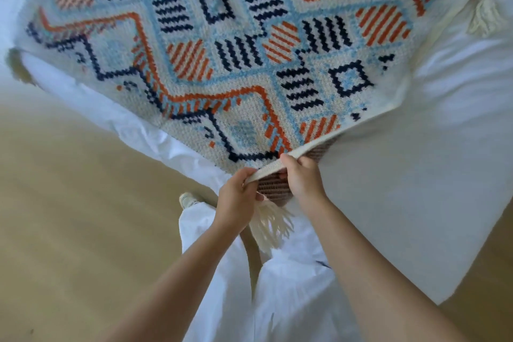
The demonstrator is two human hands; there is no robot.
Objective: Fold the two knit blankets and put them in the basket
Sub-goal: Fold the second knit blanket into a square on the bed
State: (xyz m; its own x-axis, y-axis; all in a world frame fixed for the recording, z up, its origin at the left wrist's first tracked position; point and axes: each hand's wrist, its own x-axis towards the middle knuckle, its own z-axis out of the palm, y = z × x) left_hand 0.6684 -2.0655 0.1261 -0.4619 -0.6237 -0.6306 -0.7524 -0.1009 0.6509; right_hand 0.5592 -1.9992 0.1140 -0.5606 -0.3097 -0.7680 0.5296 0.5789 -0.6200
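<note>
A knit blanket (222, 44) with orange, navy and light-blue patterns on cream lies spread over a white bed (402, 175). Its near corner is lifted off the bed, showing the darker underside. My left hand (237, 200) pinches the cream edge at that corner, and a cream tassel (273, 225) hangs below it. My right hand (301, 178) grips the same edge just to the right, fingers curled over the border. Another tassel (484, 16) lies at the blanket's far right corner. No second blanket and no basket are in view.
Light wooden floor (69, 216) stretches to the left and below. My white trousers (277, 300) and one shoe (187, 198) stand at the bed's corner. The white bed sheet hangs over the mattress edge on the left.
</note>
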